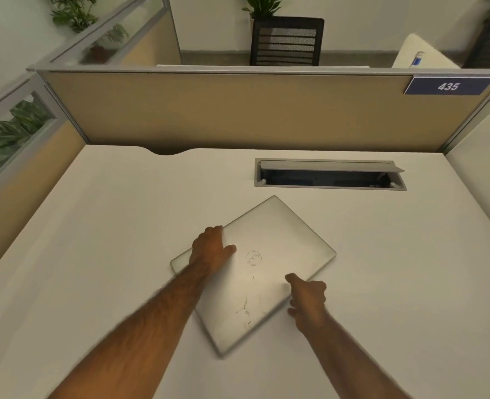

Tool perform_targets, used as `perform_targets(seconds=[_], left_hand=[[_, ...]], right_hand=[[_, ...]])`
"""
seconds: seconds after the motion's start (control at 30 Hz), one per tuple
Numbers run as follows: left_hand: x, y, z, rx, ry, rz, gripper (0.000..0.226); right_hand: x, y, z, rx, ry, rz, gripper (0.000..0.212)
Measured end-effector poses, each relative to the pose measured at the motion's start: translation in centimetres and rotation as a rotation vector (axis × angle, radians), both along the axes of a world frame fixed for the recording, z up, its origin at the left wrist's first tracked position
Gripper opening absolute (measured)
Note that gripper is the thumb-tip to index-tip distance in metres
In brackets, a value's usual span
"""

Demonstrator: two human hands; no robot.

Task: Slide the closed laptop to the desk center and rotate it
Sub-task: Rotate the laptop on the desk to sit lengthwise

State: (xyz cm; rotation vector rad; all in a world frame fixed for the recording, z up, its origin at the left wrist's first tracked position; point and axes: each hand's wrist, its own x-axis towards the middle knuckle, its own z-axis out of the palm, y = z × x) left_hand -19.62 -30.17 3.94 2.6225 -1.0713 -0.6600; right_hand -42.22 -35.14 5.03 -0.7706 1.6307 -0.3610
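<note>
A closed silver laptop [269, 249] with a round logo on its lid lies flat near the middle of the white desk [108, 226], turned diagonally so one corner points toward the far partition. My left hand [212, 250] grips its left edge, thumb resting on the lid. My right hand [307, 298] holds the near right edge, thumb on top and fingers curled around the side. Both hands look slightly blurred.
An open cable tray [330, 175] with a raised grey flap is set into the desk just beyond the laptop. Tan cubicle partitions [238, 110] wall the desk at the back and left; a blue sign reads 435. A black chair and plants stand behind.
</note>
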Motion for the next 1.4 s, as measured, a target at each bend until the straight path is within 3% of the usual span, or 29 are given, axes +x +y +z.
perform_targets(seconds=[0.13,0.3,0.5,0.8,1.27,1.4], left_hand=[[0.5,-1.2,-0.5,-0.011,0.036,-0.012,0.071],[0.9,-1.6,-0.7,-0.022,0.052,0.016,0.071],[1.1,-2.5,-1.0,0.014,0.029,0.021,0.067],[1.3,-2.9,-1.6,-0.045,0.13,0.135,0.06],[1.3,-0.8,-1.2,-0.161,0.209,0.215,0.058],[1.4,-0.2,-0.8,-0.196,0.217,0.245,0.062]], right_hand=[[0.7,1.4,0.0,0.078,-0.075,0.038,0.05],[1.8,2.8,-0.3,0.044,0.019,0.065,0.068],[2.8,3.7,-1.1,0.022,-0.006,-0.031,0.079],[2.7,4.1,-1.6,-0.057,-0.025,-0.146,0.054],[1.8,2.9,-1.9,-0.206,0.079,-0.007,0.072],[1.7,1.0,-1.3,-0.289,0.03,0.039,0.071]])
